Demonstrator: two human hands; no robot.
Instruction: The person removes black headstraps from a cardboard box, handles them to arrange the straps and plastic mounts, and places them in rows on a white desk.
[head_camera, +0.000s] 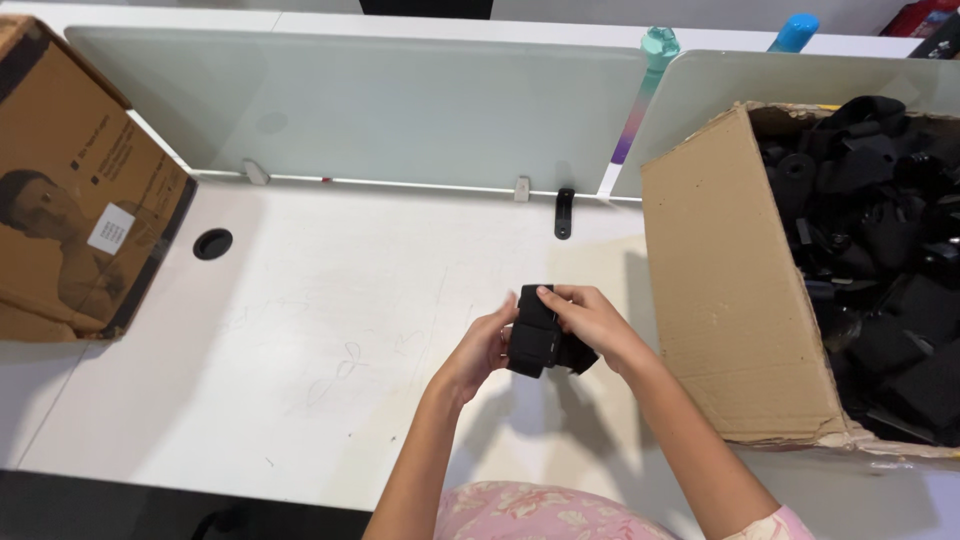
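A: Nearest the camera is a lap in pink floral cloth (545, 512), and two bare forearms rise from it over the near edge of the white desk (300, 330).

B: What do the hands have?

A: Both grip one black fabric strap piece (540, 345), held just above the desk, right of centre. The left hand (482, 348) wraps it from the side and below; the right hand (590, 320) pinches its top edge, thumb on the front face.

B: Texture?

A: Soft, matte, folded into a blocky bundle, with a looser flap hanging out to the right.

B: Room to move?

A: Wide bare surface to the left, marked by faint pencil scribbles and a round cable hole (212, 243). To the right it is tight: an open corrugated cardboard box (730, 290), edges ragged, stands just beside the right forearm, heaped with similar black pieces (880, 240).

B: And the far side?

A: Frosted glass dividers (400, 110) close the back edge. A second brown carton (70, 200) sits tilted at the left corner.
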